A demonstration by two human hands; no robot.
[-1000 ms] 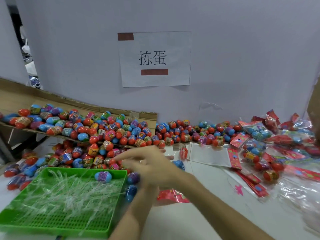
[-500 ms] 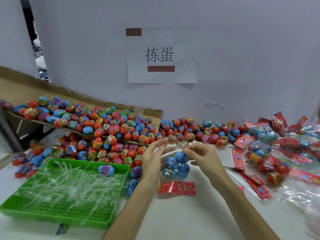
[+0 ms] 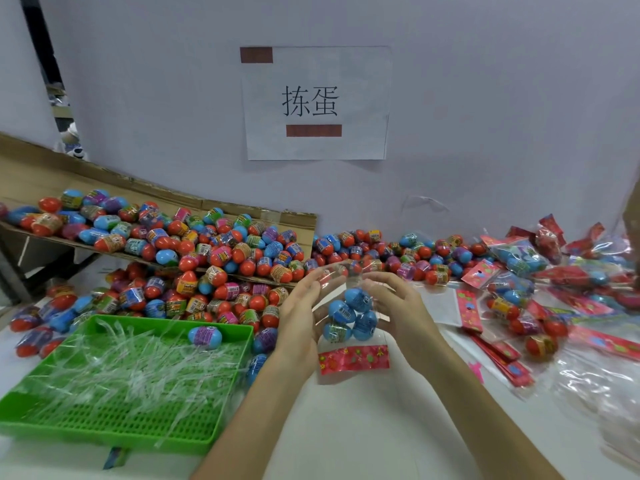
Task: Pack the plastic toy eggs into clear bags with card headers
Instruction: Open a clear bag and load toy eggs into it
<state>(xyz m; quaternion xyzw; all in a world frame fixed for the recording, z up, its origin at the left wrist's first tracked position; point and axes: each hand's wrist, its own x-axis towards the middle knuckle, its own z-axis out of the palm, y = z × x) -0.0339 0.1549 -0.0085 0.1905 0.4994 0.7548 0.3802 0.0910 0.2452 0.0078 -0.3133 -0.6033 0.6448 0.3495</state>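
- At the centre of the view, both hands hold a clear bag point(image 3: 375, 336) just above the white table point(image 3: 346, 431).
  - The left hand point(image 3: 299, 318) lies against its side at 9 o'clock, fingers fairly straight.
  - The right hand point(image 3: 396, 306) curls its fingers round the film at 3 o'clock.
- Four blue eggs point(image 3: 349, 315) sit inside the bag. Its red card header point(image 3: 353, 359) hangs at 6 o'clock, so the mouth points up.
- This bag looks filled but not yet closed.
- Finished packs point(image 3: 519, 261) are heaped at 3 o'clock, with flat empty bags point(image 3: 469, 306) beside them, so part of the job is done.
- A large heap of loose eggs point(image 3: 225, 258) runs from 9 to 12 o'clock, so much packing is probably left.
- A green tray point(image 3: 239, 368) at 8 o'clock holds clear strips and one egg.
- Hard to make out:
  - The bag's mouth nearly vanishes against the eggs behind it.
  - Whether the left thumb pinches the film cannot be told.
  - The packs at the right edge blur and are cut off.
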